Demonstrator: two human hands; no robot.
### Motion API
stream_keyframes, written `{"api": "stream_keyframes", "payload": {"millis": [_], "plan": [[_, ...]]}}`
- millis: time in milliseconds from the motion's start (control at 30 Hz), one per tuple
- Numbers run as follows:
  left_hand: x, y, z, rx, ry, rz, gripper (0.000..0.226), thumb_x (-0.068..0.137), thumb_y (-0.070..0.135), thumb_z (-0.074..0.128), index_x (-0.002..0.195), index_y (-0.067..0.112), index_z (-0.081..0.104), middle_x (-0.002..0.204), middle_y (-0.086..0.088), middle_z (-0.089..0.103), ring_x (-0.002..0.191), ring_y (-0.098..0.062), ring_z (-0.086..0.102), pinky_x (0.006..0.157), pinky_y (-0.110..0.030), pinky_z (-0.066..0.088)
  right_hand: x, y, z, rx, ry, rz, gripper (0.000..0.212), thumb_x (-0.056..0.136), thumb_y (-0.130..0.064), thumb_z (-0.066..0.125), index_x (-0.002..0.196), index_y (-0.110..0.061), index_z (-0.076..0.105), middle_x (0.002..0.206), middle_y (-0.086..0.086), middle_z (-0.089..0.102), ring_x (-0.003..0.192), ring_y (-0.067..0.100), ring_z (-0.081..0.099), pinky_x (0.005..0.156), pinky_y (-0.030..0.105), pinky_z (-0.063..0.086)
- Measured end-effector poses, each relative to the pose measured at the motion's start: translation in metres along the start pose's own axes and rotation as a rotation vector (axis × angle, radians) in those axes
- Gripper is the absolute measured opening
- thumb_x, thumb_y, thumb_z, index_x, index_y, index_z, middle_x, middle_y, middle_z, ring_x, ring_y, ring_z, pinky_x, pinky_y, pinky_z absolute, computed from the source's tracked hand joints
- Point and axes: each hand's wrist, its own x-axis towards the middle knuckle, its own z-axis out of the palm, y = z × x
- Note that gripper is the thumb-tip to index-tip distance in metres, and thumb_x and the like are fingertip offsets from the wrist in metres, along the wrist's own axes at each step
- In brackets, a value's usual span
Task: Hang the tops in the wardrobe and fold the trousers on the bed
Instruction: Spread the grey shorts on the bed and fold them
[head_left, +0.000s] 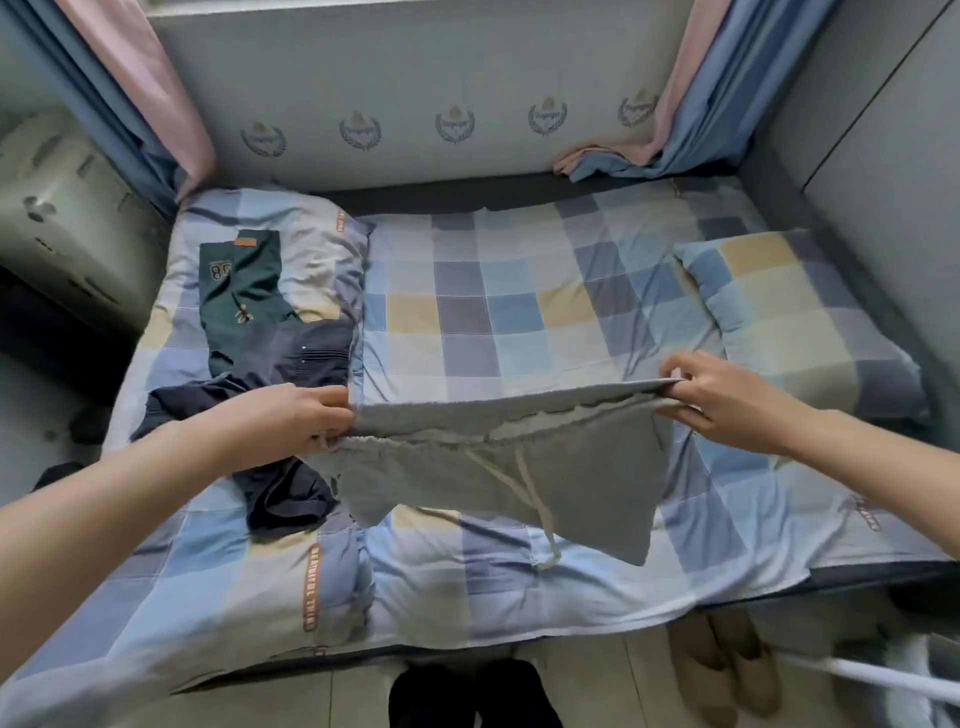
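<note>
Grey drawstring trousers (498, 467), held spread above the bed's checked sheet (519, 312): left hand (306, 415) and right hand (722, 400) each pinch one end of the waistband, cords dangling at centre. Left, on a folded checked quilt (208, 571): dark navy garment (280, 467), crumpled, with green trousers (239, 291) beyond it. Far right: checked pillow (789, 312); curtains (675, 104) behind.
</note>
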Motion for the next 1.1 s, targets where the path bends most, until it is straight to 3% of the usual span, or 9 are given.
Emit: {"api": "stream_keyframes", "payload": {"millis": [167,300,400,500,633,733,833,967,1100], "plan": [[0.002,-0.016,0.015,-0.052,0.113,-0.158,0.026,0.080,0.012,0.077,0.091,0.019,0.054,0.090,0.001,0.057,0.063,-0.024,0.062,0.047,-0.032,0.048,-0.001,0.027,-0.008,-0.005,0.049,0.058,0.017,0.079,-0.017,0.074,0.091,-0.007,0.072,0.093,0.009,0.062,0.066,0.032,0.061,0.055,0.037,0.050],[0.011,-0.019,0.015,-0.027,0.306,-0.219,0.025,0.077,0.003,0.077,0.092,0.008,0.058,0.080,-0.007,0.058,0.059,-0.030,0.060,0.049,-0.033,0.046,0.005,0.030,-0.004,0.101,0.211,0.191,0.014,0.076,-0.009,0.076,0.088,-0.002,0.074,0.090,0.009,0.064,0.067,0.028,0.063,0.057,0.037,0.054],[0.014,-0.019,0.028,-0.032,0.342,-0.188,0.025,0.076,0.001,0.077,0.093,0.006,0.058,0.075,-0.008,0.056,0.056,-0.030,0.057,0.049,-0.036,0.047,-0.003,0.024,0.011,0.132,0.144,0.171,0.013,0.077,-0.010,0.076,0.088,-0.003,0.073,0.093,0.008,0.064,0.073,0.025,0.063,0.060,0.036,0.054],[0.009,-0.022,0.056,-0.177,0.149,-0.222,0.030,0.081,0.007,0.075,0.101,0.019,0.056,0.082,0.001,0.055,0.059,-0.026,0.060,0.052,-0.032,0.046,-0.015,0.017,0.028,0.250,-0.213,0.248,0.009,0.082,-0.019,0.073,0.085,-0.011,0.077,0.101,0.002,0.065,0.080,0.022,0.065,0.070,0.028,0.049],[0.005,-0.017,0.076,-0.537,-0.189,-0.465,0.029,0.087,0.012,0.068,0.072,0.027,0.048,0.070,0.011,0.056,0.050,-0.005,0.058,0.054,-0.023,0.043,-0.015,0.000,0.034,0.505,-0.670,0.493,0.015,0.086,-0.024,0.069,0.079,-0.012,0.076,0.078,0.000,0.067,0.068,0.003,0.057,0.065,0.021,0.041],[0.000,-0.016,0.081,-0.907,-0.590,-0.499,0.019,0.081,0.009,0.073,0.071,0.011,0.057,0.064,0.002,0.067,0.060,-0.019,0.069,0.058,-0.025,0.051,-0.014,-0.009,0.022,0.831,-0.897,0.623,0.025,0.085,-0.026,0.070,0.065,-0.012,0.068,0.060,-0.006,0.050,0.058,0.002,0.045,0.060,0.016,0.036],[-0.010,-0.021,0.080,-1.142,-0.857,-0.507,0.022,0.072,0.016,0.082,0.072,0.012,0.060,0.072,-0.002,0.070,0.070,-0.021,0.067,0.067,-0.029,0.053,-0.015,-0.012,0.015,1.130,-1.119,0.705,0.024,0.081,-0.028,0.073,0.082,-0.004,0.071,0.079,0.004,0.064,0.080,0.012,0.061,0.082,0.026,0.048],[-0.012,-0.028,0.072,-1.454,-0.865,-0.533,0.025,0.074,0.013,0.081,0.070,0.012,0.056,0.071,-0.002,0.062,0.069,-0.013,0.060,0.067,-0.024,0.049,-0.011,-0.004,0.010,1.495,-1.013,0.884,0.030,0.065,-0.027,0.076,0.083,-0.004,0.074,0.086,0.010,0.070,0.078,0.019,0.067,0.075,0.027,0.052],[0.005,-0.045,0.068,-1.902,-0.582,-0.631,0.023,0.083,0.000,0.068,0.073,0.010,0.050,0.075,-0.009,0.053,0.067,-0.020,0.052,0.060,-0.028,0.042,-0.002,0.026,0.027,1.597,-0.807,1.056,0.068,0.067,-0.032,0.074,0.127,-0.003,0.059,0.129,0.017,0.060,0.120,0.033,0.054,0.106,0.044,0.036]]}}
